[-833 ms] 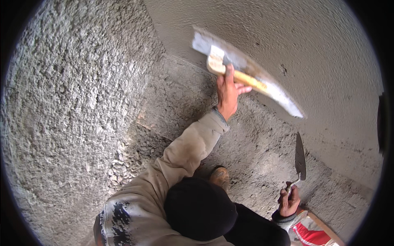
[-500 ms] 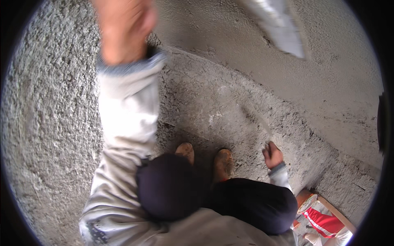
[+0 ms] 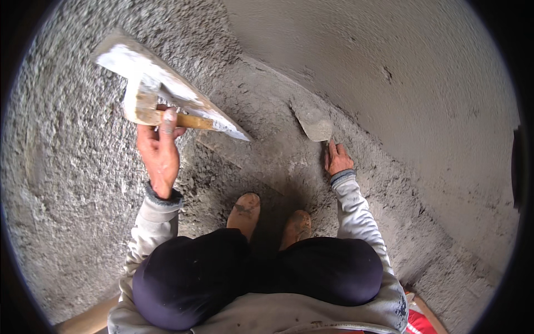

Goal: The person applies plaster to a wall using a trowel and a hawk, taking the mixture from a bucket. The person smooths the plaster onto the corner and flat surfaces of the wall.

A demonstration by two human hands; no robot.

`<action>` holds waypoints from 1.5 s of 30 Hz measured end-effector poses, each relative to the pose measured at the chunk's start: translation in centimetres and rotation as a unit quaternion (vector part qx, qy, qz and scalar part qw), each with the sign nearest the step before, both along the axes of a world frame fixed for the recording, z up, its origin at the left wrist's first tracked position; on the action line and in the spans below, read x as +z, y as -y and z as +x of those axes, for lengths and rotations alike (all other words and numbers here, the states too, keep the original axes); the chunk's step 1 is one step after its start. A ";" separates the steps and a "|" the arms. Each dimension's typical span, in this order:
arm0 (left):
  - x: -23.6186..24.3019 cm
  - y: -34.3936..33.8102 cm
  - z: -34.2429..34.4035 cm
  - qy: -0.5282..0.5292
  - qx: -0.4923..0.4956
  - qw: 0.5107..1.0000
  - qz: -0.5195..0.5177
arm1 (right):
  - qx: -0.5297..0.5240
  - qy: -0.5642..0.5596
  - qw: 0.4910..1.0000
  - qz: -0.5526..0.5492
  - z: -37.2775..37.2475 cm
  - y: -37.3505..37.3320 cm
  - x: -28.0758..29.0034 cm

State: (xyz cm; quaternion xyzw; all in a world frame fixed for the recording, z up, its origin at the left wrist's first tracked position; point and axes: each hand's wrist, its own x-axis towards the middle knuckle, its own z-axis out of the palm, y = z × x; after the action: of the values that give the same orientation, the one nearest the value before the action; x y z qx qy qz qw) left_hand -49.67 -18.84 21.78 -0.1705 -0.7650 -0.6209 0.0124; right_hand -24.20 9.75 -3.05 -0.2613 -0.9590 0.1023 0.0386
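Note:
My left hand [image 3: 159, 158] is closed round the wooden handle of a plastering trowel [image 3: 161, 72]. The long flat blade slants across the upper left, in front of the rough grey wall, with pale smears on its handle side. At right of centre, my right hand [image 3: 338, 160] holds a pointing trowel [image 3: 316, 127] low over the floor. Its small blade is coated with grey mortar. The grip of this trowel is mostly hidden by my fingers. The two tools are apart from each other.
Rough, pebbly render covers the wall [image 3: 67, 167] at left. A smoother plastered wall [image 3: 389, 50] rises at upper right. Loose mortar litters the floor [image 3: 267, 133] ahead of my dirty boots [image 3: 243, 214]. Something red [image 3: 420, 323] and wooden pieces lie at the lower edge.
My left hand has come down from the top edge, and the plastering trowel now shows fully at upper left. The right hand with the pointing trowel has moved forward and left.

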 end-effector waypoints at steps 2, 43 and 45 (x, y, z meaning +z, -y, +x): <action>-1.6 0.3 0.2 -0.014 -0.011 1.000 -0.014 | 0.014 -0.040 0.998 -0.049 -1.7 -0.5 1.5; -4.0 -20.0 4.9 0.390 -0.209 0.862 0.249 | -0.286 -0.296 0.882 -0.230 20.0 -0.1 24.1; -3.6 -22.5 4.8 0.404 -0.219 0.852 0.250 | -0.302 -0.288 0.879 -0.230 21.2 1.0 24.4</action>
State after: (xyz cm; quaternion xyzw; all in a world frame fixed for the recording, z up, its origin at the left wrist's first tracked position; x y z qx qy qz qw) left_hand -44.86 3.63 18.21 -0.0589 -0.4647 -0.7918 -0.3919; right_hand -3.04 8.74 21.31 -0.4989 -0.7296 0.3743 0.2805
